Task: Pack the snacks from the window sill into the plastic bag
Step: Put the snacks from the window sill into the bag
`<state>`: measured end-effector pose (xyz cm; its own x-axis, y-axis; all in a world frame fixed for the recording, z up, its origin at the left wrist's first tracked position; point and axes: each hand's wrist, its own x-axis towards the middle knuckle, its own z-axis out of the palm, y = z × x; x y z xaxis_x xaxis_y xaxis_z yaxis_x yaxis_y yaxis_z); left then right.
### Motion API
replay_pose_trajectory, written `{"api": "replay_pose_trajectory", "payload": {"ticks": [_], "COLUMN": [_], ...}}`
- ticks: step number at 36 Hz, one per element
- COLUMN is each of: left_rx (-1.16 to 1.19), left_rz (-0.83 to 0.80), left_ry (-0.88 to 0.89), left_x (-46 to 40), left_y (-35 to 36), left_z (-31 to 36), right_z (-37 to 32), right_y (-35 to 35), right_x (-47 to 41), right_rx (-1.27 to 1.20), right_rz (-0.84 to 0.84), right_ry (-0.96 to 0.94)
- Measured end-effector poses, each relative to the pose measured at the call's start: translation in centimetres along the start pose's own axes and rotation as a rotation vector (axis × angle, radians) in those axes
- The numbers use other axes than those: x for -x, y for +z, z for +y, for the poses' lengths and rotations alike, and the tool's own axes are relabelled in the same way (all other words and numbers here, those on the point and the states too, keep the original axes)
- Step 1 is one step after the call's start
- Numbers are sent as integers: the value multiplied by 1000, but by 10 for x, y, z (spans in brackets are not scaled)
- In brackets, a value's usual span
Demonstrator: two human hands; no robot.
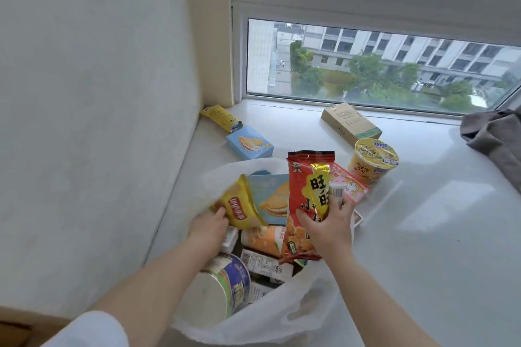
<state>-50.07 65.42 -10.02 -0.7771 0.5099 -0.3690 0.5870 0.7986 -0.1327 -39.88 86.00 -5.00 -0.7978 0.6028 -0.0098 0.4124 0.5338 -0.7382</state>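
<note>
A white plastic bag point(270, 321) lies open on the window sill point(423, 220), holding several snacks: a blue biscuit box point(270, 197), an orange packet point(262, 239) and a big round tub point(225, 287). My left hand point(210, 229) grips a yellow crisp packet point(239, 205) over the bag's left side. My right hand point(328, 227) holds a red and gold snack packet point(307, 200) upright over the bag, together with a pink packet point(349, 184) behind it.
On the sill beyond the bag lie a small blue biscuit box point(249, 144), a yellow packet point(221, 118), a brown carton point(351, 122) and a yellow cup of noodles point(372, 160). Grey cloth point(496, 135) sits at the right. A wall runs along the left.
</note>
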Motion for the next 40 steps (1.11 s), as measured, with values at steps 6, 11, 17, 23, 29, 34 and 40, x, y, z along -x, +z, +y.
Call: {"api": "replay_pose_trajectory", "payload": {"ticks": [6, 11, 17, 23, 29, 34, 40], "left_rx": [52, 453, 860, 717, 387, 439, 526], "left_rz": [-25, -5, 367, 527, 312, 373, 440], "left_ry": [-25, -93, -306, -72, -64, -75, -98], "left_x": [-2, -6, -2, -5, -19, -29, -45], "left_y": [5, -8, -31, -34, -7, -15, -45], "left_z": [1, 3, 0, 19, 26, 27, 39], "right_z": [-8, -9, -7, -5, -3, -4, 3], "right_y": [19, 44, 62, 76, 81, 64, 36], "right_x": [11, 19, 29, 41, 35, 16, -10], "right_rx": [-1, 235, 492, 695, 807, 532, 231], "right_rz": [-93, -117, -195, -318, -514, -476, -182], "right_ry": [-97, -116, -9, -168, -255, -292, -261]}}
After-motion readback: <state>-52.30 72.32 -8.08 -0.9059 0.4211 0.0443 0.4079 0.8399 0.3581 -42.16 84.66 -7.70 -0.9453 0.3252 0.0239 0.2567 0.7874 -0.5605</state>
